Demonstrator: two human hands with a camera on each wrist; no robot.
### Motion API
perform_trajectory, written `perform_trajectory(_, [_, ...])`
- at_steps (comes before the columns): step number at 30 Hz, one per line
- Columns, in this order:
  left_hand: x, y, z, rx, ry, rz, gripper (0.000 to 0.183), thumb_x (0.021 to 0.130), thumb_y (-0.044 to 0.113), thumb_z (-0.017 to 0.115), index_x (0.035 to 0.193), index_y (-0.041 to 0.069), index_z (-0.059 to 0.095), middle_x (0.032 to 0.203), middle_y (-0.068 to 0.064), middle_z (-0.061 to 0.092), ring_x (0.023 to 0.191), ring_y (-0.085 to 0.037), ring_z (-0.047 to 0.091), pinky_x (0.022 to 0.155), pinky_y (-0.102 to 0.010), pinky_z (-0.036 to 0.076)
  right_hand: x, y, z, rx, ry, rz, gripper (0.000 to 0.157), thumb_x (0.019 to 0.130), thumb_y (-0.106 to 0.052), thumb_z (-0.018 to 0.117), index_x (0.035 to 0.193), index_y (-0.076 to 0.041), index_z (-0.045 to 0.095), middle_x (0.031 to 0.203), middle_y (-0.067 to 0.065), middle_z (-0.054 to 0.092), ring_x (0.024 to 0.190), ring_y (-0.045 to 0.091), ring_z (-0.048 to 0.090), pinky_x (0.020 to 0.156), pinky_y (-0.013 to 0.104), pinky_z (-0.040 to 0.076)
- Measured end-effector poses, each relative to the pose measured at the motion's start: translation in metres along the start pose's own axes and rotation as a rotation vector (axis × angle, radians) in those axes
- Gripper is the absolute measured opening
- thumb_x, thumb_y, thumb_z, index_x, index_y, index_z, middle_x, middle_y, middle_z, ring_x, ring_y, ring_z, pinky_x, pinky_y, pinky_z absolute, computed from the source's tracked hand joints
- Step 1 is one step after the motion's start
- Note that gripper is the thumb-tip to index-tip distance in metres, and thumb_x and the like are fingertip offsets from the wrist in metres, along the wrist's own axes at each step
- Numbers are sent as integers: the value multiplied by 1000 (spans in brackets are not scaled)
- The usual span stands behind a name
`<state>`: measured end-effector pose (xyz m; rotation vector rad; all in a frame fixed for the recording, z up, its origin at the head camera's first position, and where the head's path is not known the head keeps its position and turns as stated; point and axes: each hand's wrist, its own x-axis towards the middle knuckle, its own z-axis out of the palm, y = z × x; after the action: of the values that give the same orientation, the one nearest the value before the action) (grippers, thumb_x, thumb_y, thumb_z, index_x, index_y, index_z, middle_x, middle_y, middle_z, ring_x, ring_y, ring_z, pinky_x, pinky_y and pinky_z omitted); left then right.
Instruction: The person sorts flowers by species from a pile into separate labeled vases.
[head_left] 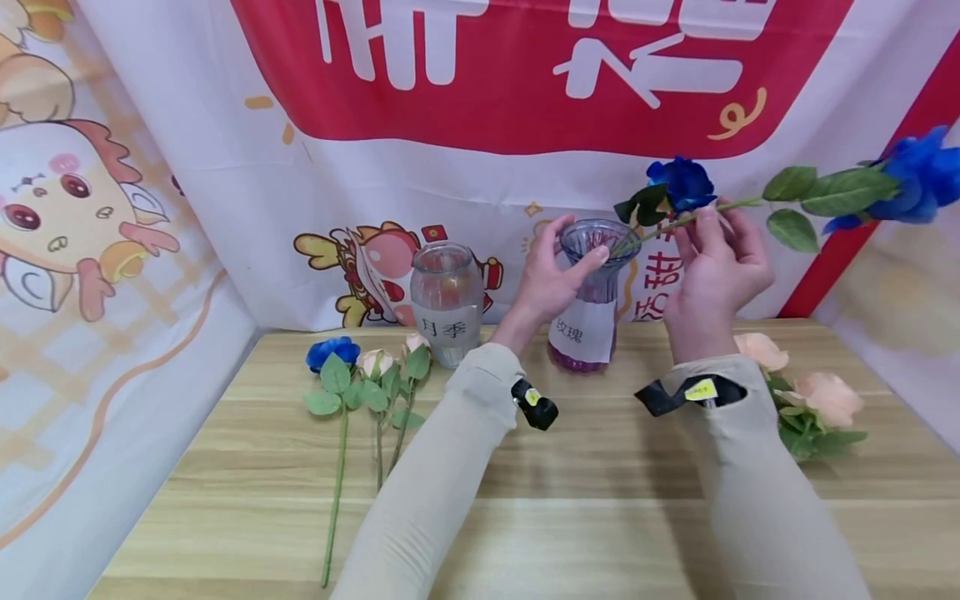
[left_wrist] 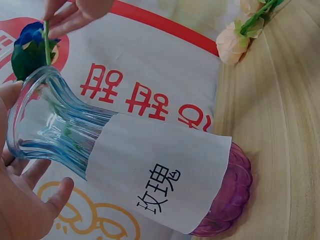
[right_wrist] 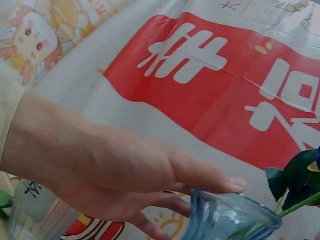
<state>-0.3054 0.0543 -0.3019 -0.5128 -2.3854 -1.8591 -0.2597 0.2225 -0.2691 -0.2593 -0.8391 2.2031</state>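
A glass vase (head_left: 597,287) with a purple base and a white paper label stands upright near the fabric backdrop. My left hand (head_left: 551,279) holds its rim, thumb at the front and fingers round the left side; the left wrist view shows the vase (left_wrist: 100,135) close up. With my right hand (head_left: 720,258) I pinch the green stem of a long-stemmed blue rose (head_left: 918,179). Its bloom points right and the stem slants down left into the vase mouth. Behind that stem, a second blue rose (head_left: 681,183) leans at the rim.
Left of the vase stands a clear labelled jar (head_left: 447,304). A blue rose (head_left: 335,353) and pale pink roses (head_left: 375,362) lie at the table's left. Peach roses (head_left: 828,398) lie beyond my right wrist. Printed fabric (head_left: 525,175) hangs close behind both containers.
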Motion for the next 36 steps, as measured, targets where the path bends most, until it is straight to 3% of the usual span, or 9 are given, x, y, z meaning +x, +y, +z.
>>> perform_trajectory(7, [0, 0, -1, -2, 0, 12, 75, 100, 45, 71, 164, 29, 35, 164, -4, 41, 154, -28, 41, 120, -53, 48, -1, 21, 6, -100, -35, 5, 26, 87, -9, 86, 113, -11, 83, 107, 8, 72, 95, 21, 77, 88, 33, 65])
perform_trajectory(15, [0, -2, -2, 5, 8, 15, 74, 100, 45, 71, 163, 28, 36, 164, -4, 41, 154, -28, 41, 122, -53, 45, -4, 44, 7, -270, -71, 6, 22, 88, -6, 86, 110, -6, 83, 110, 5, 74, 105, 17, 73, 99, 28, 61])
perform_trajectory(21, [1, -2, -2, 6, 0, 20, 74, 100, 45, 71, 163, 27, 36, 166, -4, 40, 155, -29, 40, 123, -54, 44, -6, 46, 2, -318, -96, 158, 28, 98, -13, 77, 123, -3, 78, 115, 5, 76, 97, 18, 74, 103, 33, 60])
perform_trajectory(25, [0, -2, -2, -1, -1, 25, 75, 100, 44, 72, 164, 28, 36, 167, -4, 39, 156, -29, 40, 123, -54, 44, -10, 46, -11, -378, -170, 269, 34, 106, -23, 66, 137, -10, 71, 117, 2, 78, 106, 16, 74, 111, 37, 56])
perform_trajectory(27, [0, -2, -2, -4, -3, 28, 75, 100, 44, 72, 164, 28, 36, 167, -3, 39, 156, -29, 40, 124, -53, 43, -11, 47, -19, -404, -201, 297, 36, 108, -22, 63, 142, -11, 67, 115, 0, 78, 110, 15, 72, 115, 38, 54])
perform_trajectory(30, [1, -2, -2, -4, -7, 30, 75, 100, 44, 72, 164, 28, 36, 168, -3, 39, 156, -29, 40, 124, -53, 42, -12, 48, -32, -443, -248, 316, 39, 108, -20, 63, 146, -11, 64, 126, 1, 77, 115, 16, 70, 118, 38, 51])
perform_trajectory(33, [1, -2, -3, -2, -10, 28, 76, 100, 45, 72, 164, 28, 36, 168, -3, 38, 156, -29, 39, 124, -53, 42, -13, 48, -45, -461, -278, 310, 42, 107, -17, 62, 149, -8, 61, 134, 1, 75, 114, 14, 71, 111, 29, 54])
perform_trajectory(36, [1, -2, -3, -3, -3, 20, 76, 99, 45, 72, 164, 29, 36, 169, -3, 38, 156, -28, 39, 124, -54, 41, -16, 47, -59, -451, -312, 313, 45, 106, -13, 62, 151, -5, 58, 125, -4, 77, 109, 9, 71, 100, 22, 55])
